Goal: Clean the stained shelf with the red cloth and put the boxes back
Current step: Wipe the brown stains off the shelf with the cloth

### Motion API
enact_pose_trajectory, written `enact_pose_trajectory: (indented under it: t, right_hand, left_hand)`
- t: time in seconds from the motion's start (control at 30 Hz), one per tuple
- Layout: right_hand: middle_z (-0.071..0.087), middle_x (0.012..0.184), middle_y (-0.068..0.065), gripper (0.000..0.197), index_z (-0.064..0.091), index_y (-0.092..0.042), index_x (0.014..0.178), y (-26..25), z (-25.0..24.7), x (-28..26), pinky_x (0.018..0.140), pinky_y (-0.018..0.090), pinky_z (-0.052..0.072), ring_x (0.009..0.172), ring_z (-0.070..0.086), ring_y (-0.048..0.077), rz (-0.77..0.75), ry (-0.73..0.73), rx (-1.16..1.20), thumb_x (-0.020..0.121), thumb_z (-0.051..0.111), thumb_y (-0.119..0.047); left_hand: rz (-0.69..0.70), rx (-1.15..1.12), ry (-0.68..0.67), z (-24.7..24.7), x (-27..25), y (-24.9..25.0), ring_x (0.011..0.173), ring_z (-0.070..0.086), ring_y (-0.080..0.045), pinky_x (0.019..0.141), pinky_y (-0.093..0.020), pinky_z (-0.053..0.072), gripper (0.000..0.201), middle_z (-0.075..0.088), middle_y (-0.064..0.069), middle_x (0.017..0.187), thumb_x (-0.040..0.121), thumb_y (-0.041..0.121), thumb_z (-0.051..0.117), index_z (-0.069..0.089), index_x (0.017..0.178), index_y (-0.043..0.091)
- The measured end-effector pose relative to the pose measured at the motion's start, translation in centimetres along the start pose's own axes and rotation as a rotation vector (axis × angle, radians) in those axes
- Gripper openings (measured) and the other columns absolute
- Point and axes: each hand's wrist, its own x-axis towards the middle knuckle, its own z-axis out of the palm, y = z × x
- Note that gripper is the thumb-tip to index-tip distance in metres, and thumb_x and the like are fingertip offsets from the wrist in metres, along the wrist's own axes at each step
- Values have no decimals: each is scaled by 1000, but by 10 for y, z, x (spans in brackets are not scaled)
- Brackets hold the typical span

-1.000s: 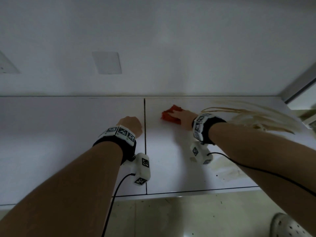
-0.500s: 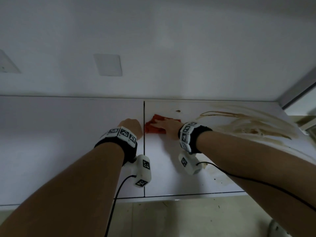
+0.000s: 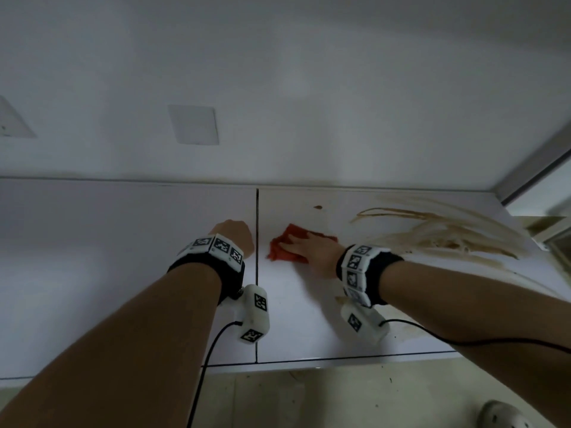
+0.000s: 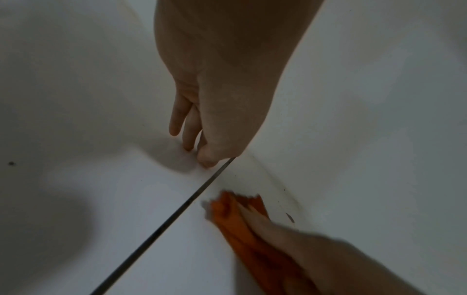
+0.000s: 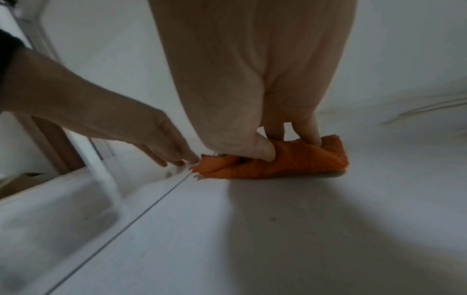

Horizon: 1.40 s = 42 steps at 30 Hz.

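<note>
We press the red cloth (image 3: 289, 244) flat under our right hand (image 3: 312, 250), thumb pinching a fold; left hand (image 3: 233, 234) braces just beside, fingers straight, probably fingertips down. Streaks (image 3: 448, 233) beyond our right wrist need firm, overlapping passes.

White shelf (image 3: 123, 273) in 2 panels split by a dark seam (image 3: 257, 273); red cloth (image 3: 279, 250) and brown stains (image 3: 432, 230) lie on the right panel.

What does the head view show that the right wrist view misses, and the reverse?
Only the head view shows the brown streaked stain spread across the shelf to the right of the red cloth, plus a small dark spot behind it. Only the right wrist view shows the thumb pressing into the bunched cloth's folds. Both show the right hand on the cloth and the left hand resting beside the seam.
</note>
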Motion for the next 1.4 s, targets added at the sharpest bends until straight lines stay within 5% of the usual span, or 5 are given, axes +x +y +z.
enact_pose_trajectory:
  t: [0.33, 0.53, 0.73, 0.97, 1.4]
  right_hand:
    - [-4, 160, 3, 61, -2, -21, 151, 6, -31, 66, 119, 40, 10, 146, 9, 31, 27, -8, -73, 101, 30, -9]
    - [-3, 160, 2, 57, -5, -18, 150, 58, -21, 34, 116, 26, -3, 148, -1, 21, 156, 84, 12, 102, 25, -13]
    - [-4, 160, -1, 62, -3, -24, 151, 14, -5, 6, 117, 35, 7, 148, 3, 23, 36, 4, -98, 101, 29, -9]
    - [-3, 160, -6, 58, 2, -34, 151, 2, -26, 53, 115, 50, 17, 147, 8, 24, 2, -29, -158, 102, 29, -17]
    - [-4, 158, -1, 52, -7, -13, 149, 81, -13, 8, 109, 16, -7, 148, 1, 23, 205, 78, 28, 105, 19, -18]
  left_hand:
    - [-25, 22, -9, 1, 3, -4, 108, 62, -24, 80, -27, 46, 33, 64, -7, 119, 94, 16, 39, 67, 112, 10]
    - [30, 69, -43, 1, 6, -5, 109, 61, -24, 77, -25, 43, 35, 63, -4, 120, 92, 11, 38, 67, 111, 13]
    - [-34, -51, -5, -1, 6, -5, 115, 59, -22, 95, -28, 46, 36, 62, -3, 128, 95, 18, 40, 65, 121, 16]
    - [-28, -50, -26, 1, 4, -7, 114, 59, -22, 93, -27, 46, 38, 61, -4, 127, 95, 16, 38, 63, 123, 17]
    - [-2, -52, -59, -1, -3, -7, 119, 57, -23, 103, -32, 46, 38, 59, -3, 131, 94, 12, 41, 62, 126, 15]
